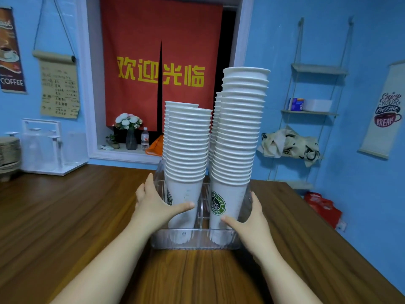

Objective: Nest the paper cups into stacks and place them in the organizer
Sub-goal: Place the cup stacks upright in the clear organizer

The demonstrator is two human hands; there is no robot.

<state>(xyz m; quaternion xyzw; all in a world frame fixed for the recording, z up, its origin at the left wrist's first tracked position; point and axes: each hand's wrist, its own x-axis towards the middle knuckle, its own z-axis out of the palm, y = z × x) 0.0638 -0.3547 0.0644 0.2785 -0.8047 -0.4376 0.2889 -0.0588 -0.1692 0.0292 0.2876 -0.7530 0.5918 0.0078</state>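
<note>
A clear plastic organizer [192, 239] stands on the wooden table in the middle of the view. Several tall stacks of nested white paper cups stand in it: a front left stack [186, 150], a taller front right stack [237, 139] with a green round logo, and two more partly hidden behind them. My left hand [154, 204] grips the organizer's left side, thumb across the front left cup. My right hand [249, 218] grips the right side, thumb against the front right cup.
The wooden table [65, 216] runs left and toward me. A clear rack with glasses [46, 148] and a pile of brown cup sleeves [8, 154] stand at the far left. The blue wall, hanging shelves [311, 110] and a red bag [324, 207] lie to the right.
</note>
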